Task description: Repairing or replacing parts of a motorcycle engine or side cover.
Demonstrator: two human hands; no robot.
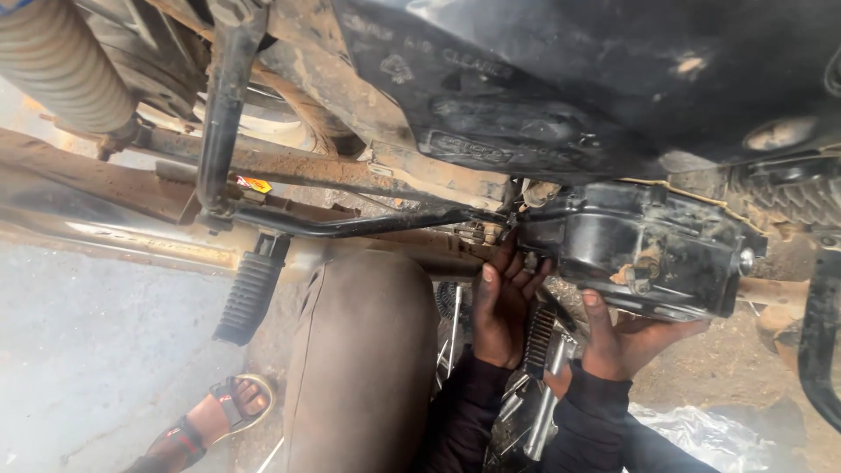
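the black cast-metal engine side cover, greasy and with a torn strip of pale gasket along its top edge, sits up against the side of the motorcycle's engine, just under the big dusty black plastic side panel. the right hand cups it from below, palm up, fingers wrapped under the lower edge, so it's carrying the weight. the left hand reaches up at the cover's left end with fingers spread and pressed on it, by a small brass-coloured fitting; can't tell if it's pinching anything. my worry: the cover looks oily, so it could slip off that one palm and drop onto the loose chrome tools lying right below, chipping the mating face. the ragged gasket could also tear more or fold over if the cover slides sideways. fingers near the black kick lever rod could get nipped too. ground is bare packed dirt and gritty concrete, so grit could get on the sealing face. outdoors, cramped, with a black ribbed rubber footpeg, a rusty frame tube, the person's brown-trousered knee and a sandalled foot close by.
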